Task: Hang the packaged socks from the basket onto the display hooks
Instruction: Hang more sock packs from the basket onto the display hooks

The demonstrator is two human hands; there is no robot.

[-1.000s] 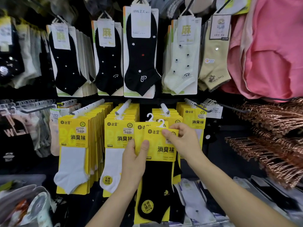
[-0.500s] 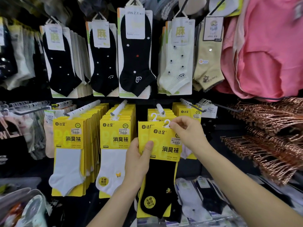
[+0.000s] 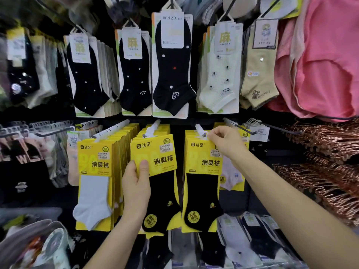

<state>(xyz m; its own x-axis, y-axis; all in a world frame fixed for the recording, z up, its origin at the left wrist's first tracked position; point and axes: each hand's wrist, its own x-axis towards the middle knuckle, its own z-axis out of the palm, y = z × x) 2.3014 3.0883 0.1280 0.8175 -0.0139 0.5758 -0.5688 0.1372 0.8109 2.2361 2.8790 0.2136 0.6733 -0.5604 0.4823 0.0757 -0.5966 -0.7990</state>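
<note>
Scanning the rack: pink garments (image 3: 320, 65) fill the top R corner, with copper-coloured hangers (image 3: 330, 162) bunched below them. An upper row of sock cards (image 3: 171, 65) runs across, mostly black, one pale, one beige. Below that, yellow packs sit stacked deep on white hooks, incl. a white-sock stack (image 3: 95, 171) toward the L.

Up front are two yellow packs with black ankle socks. The L-hand pack (image 3: 161, 191) sits in front of the middle stack. The L hand (image 3: 136, 185) grips its card edge, thumb on the front, fingers behind; can't tell if its tab is on a hook. The R-hand pack (image 3: 202, 187) hangs before the next stack over. The R hand (image 3: 227, 144) pinches its top corner right at the tip of the white hook (image 3: 200, 130) — the fingers hide the tab.
</note>
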